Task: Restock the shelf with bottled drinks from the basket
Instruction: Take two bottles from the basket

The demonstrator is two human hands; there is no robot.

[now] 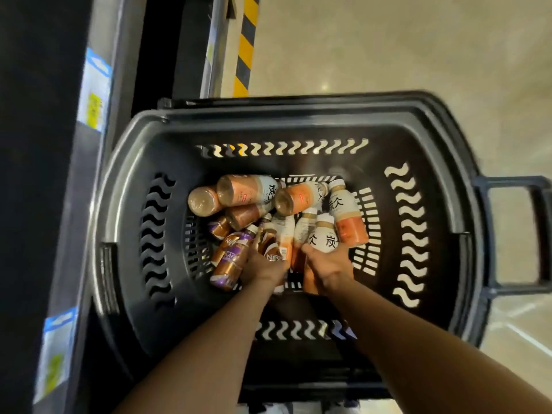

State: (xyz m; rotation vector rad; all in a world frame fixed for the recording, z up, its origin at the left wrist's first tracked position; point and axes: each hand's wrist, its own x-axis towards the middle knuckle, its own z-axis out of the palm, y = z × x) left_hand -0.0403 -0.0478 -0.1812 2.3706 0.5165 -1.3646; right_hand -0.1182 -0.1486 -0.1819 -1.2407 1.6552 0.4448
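A black plastic basket [125, 186] stands on the floor below me, holding several bottled coffee drinks in a heap. Both my arms reach down into it. My left hand [263, 265] grips a brown and purple Nescafe bottle [270, 243] in the middle of the pile. Another Nescafe bottle [231, 258] lies just left of that hand. My right hand [327, 268] grips the lower part of a white-labelled bottle with black characters [324, 237]. More white and orange bottles [348, 216] lie at the far side of the heap.
The shelf unit runs along the left, dark, with blue and yellow price tags [95, 91] on its edge. The basket's handle [513, 234] sticks out to the right. Beige floor lies beyond, with a yellow and black striped strip [246, 46] at the top.
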